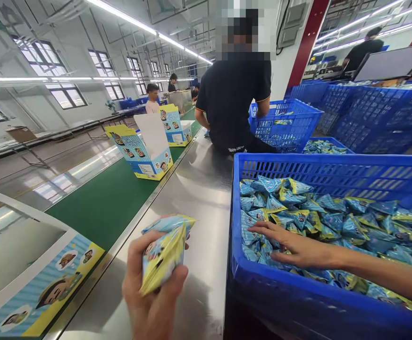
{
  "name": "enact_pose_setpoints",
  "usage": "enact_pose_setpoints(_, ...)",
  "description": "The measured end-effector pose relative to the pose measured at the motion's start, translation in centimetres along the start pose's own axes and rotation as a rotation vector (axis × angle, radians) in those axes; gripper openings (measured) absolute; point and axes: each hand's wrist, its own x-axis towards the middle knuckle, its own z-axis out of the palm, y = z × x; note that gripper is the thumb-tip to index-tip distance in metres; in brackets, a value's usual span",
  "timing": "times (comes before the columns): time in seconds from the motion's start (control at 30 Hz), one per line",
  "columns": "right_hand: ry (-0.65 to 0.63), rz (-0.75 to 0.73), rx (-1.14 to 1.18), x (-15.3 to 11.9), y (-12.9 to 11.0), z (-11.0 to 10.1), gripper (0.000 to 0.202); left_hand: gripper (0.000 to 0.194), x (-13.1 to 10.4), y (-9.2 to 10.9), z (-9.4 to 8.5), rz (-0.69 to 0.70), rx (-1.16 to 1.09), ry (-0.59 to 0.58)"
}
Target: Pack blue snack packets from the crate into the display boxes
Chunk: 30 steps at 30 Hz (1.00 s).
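Observation:
My left hand (149, 297) is closed around blue-and-yellow pyramid-shaped packets (165, 257), raised over the steel table edge. One packet faces me and a second appears pressed behind it. Over at the right, my right hand (294, 246) reaches into a blue plastic crate (298, 289), fingers stretched out just above or touching the heap of similar packets (333, 222). Nothing shows in its fingers, though the underside of the hand is hidden. An open printed carton (60, 285) lies at the lower left, nearest my left hand.
A green conveyor belt (103, 189) runs away along the steel table (191, 189). Two more open cartons stand on it, the nearer carton (145, 153) with flaps up. Ahead sits a co-worker (234, 99) beside another blue crate (287, 125). Stacked crates (379, 118) fill the right background.

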Motion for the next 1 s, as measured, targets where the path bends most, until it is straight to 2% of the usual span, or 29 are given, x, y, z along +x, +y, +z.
enact_pose_setpoints(0.07,-0.069,-0.014,-0.017,0.2,0.3,0.4,0.081,0.044,-0.1,-0.2,0.4,-0.009,-0.001,-0.049)
enact_pose_setpoints(0.2,-0.190,-0.003,-0.041,0.7,1.5,0.9,0.091,0.040,-0.5,-0.4,1.5,-0.089,-0.061,-0.134)
enact_pose_setpoints(0.3,-0.192,-0.017,-0.023,0.9,2.1,1.2,0.090,0.038,-0.7,-0.6,2.3,-0.203,-0.130,-0.218)
enact_pose_setpoints(0.4,-0.178,-0.038,-0.006,0.9,2.4,1.3,0.090,0.037,-0.6,-0.6,2.2,-0.259,-0.164,-0.317)
enact_pose_setpoints(0.47,-0.157,-0.068,-0.019,0.8,2.4,1.4,0.089,0.039,-0.3,-0.6,1.6,-0.309,-0.271,-0.437)
enact_pose_setpoints(0.57,-0.094,-0.120,-0.051,0.6,2.0,1.2,0.080,0.054,0.2,-0.7,0.7,-0.374,-0.620,-0.728)
enact_pose_setpoints(0.6,-0.069,-0.141,-0.056,0.5,1.8,1.2,0.077,0.058,0.4,-0.8,0.5,-0.373,-0.686,-0.770)
enact_pose_setpoints(0.63,-0.047,-0.162,-0.056,0.4,1.6,1.1,0.074,0.058,0.6,-1.0,0.5,-0.364,-0.677,-0.746)
enact_pose_setpoints(0.73,-0.032,-0.163,-0.040,0.3,1.1,1.0,0.073,0.050,1.0,-1.6,0.9,-0.376,-0.458,-0.502)
enact_pose_setpoints(0.77,-0.048,-0.132,-0.038,0.2,1.0,0.9,0.075,0.050,1.1,-1.8,1.0,-0.388,-0.441,-0.479)
enact_pose_setpoints(0.9,-0.154,-0.018,-0.040,-0.1,1.0,0.9,0.088,0.054,1.1,-1.9,1.4,-0.373,-0.501,-0.538)
enact_pose_setpoints(1.0,-0.134,-0.058,-0.012,-0.1,1.6,1.1,0.085,0.054,1.3,-1.7,1.3,-0.412,-0.508,-0.505)
